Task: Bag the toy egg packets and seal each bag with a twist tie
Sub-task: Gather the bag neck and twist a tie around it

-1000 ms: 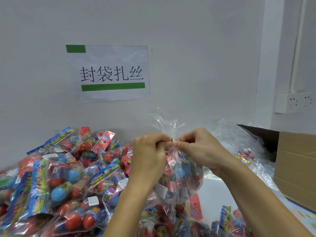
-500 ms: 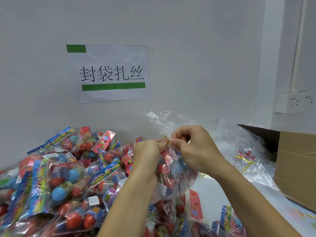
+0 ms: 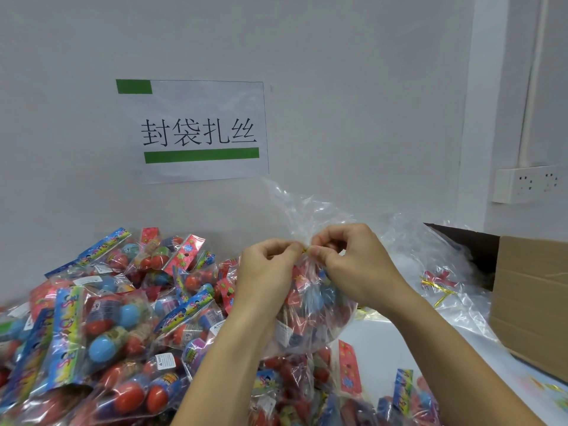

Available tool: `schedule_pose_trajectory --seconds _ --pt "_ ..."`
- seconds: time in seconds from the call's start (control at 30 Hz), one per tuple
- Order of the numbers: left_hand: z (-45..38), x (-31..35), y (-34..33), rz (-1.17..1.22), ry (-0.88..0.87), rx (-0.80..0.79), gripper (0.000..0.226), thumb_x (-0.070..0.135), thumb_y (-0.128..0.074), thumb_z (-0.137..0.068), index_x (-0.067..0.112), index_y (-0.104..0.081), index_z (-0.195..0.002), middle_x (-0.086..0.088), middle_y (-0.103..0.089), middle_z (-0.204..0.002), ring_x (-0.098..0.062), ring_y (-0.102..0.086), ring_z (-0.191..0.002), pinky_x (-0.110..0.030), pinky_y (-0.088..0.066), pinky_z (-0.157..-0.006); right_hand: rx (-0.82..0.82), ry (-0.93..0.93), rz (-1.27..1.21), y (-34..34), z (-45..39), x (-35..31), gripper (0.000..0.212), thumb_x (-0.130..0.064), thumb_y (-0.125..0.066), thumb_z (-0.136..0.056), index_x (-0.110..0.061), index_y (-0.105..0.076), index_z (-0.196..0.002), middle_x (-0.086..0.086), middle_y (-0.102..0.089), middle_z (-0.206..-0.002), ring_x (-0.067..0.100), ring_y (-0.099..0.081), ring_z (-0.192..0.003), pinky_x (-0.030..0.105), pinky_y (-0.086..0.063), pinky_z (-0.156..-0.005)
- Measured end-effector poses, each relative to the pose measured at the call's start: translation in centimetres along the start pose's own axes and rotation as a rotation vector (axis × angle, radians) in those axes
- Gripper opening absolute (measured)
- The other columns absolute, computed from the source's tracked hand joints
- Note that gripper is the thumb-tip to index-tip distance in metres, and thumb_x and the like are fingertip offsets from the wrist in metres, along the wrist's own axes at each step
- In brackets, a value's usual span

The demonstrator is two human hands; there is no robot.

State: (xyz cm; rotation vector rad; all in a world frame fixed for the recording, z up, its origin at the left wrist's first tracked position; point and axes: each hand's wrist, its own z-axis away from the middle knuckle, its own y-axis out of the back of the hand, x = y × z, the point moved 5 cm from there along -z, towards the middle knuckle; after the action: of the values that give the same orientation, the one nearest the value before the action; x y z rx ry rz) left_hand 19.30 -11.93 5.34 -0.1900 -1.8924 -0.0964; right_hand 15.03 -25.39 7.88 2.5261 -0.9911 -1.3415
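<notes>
Clear bag (image 3: pixel 310 305) of toy egg packets (image 3: pixel 302 290), neck between both hands.

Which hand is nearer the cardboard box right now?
The right hand is nearer. It pinches the neck of the clear bag, on the side toward the cardboard box. The left hand pinches the same neck from the far side, by the pile of egg packets.

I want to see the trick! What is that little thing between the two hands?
In the head view, a gold twist tie sits between the left hand and right hand, around the neck of the clear bag.
</notes>
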Motion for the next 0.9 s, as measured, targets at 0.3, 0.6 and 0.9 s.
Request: schedule_pose_trajectory --seconds 0.3,0.6,0.9 --pt "0.9 1.9 -0.2 -0.310 -0.363 -0.023 0.005 0.022 -0.073 -0.089 0.026 -0.074 -0.087 0.011 -0.071 -0.084 -0.005 -0.063 -0.063 -0.021 -0.048 -0.056 0.011 -0.095 -0.097 1.2 -0.2 0.7 0.023 -0.007 -0.068 -0.090 -0.011 -0.072 -0.068 0.003 -0.059 -0.058 0.007 -0.054 -0.052 0.015 -0.045 -0.051" --pt "1.5 3.5 -0.4 -0.619 -0.718 0.069 0.015 -0.003 -0.065 -0.089 0.012 -0.069 -0.086 0.005 -0.064 -0.085 -0.007 -0.056 -0.079 -0.009 -0.040 -0.071 -0.004 -0.125 -0.134 0.9 -0.1 0.6 0.027 -0.008 -0.067 -0.091 -0.011 -0.069 -0.064 0.002 -0.055 -0.056 0.006 -0.048 -0.047 0.013 -0.038 -0.044" --pt "2.3 4.2 -0.5 -0.595 -0.924 0.106 0.016 -0.009 -0.068 -0.083 0.007 -0.073 -0.081 0.000 -0.069 -0.086 -0.009 -0.059 -0.083 -0.016 -0.046 -0.075 -0.022 -0.118 -0.151 1.2 -0.1 0.5 0.022 -0.009 -0.067 -0.093 -0.007 -0.072 -0.071 0.015 -0.060 -0.065 0.011 -0.053 -0.059 0.018 -0.046 -0.055"
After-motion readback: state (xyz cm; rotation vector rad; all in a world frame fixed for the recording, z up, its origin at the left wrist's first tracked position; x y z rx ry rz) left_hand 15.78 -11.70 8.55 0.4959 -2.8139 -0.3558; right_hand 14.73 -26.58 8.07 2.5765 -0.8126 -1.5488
